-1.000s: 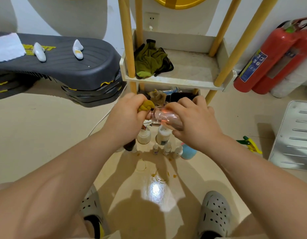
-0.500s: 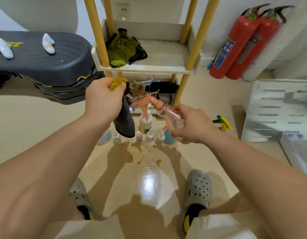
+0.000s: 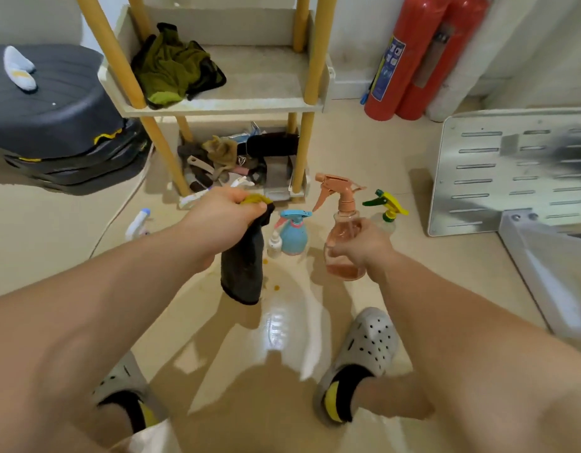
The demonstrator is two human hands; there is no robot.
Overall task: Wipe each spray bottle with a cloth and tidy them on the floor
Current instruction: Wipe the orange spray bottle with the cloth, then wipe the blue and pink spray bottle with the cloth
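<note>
Here, a pink spray bottle (image 3: 343, 230) is being held upright by the right hand (image 3: 364, 246), with the fingers wrapped round its clear lower body and its trigger head pointing left; whether its base is touching the beige floor (image 3: 54, 230) cannot be told. A dark cloth (image 3: 243, 266) with a yellow-green edge is being gripped in the closed fist of the left hand (image 3: 230, 214) and is being left to hang straight down, apart from the bottle. Between the two hands, on the floor, a blue spray bottle (image 3: 293, 233) is standing upright, with a small white bottle (image 3: 274, 245) just beside it on its left. A green-and-yellow spray bottle (image 3: 387, 207) is being partly hidden behind the right hand, near a slotted metal panel (image 3: 498, 171). Another white bottle (image 3: 137, 222) is lying on its side further left. Behind, an olive rag (image 3: 175, 70) is being carried by the upper shelf of a wooden-legged rack (image 3: 217, 107), and two red fire extinguishers (image 3: 410, 57) are standing by the wall. Grey clogs (image 3: 367, 344) are being worn
</note>
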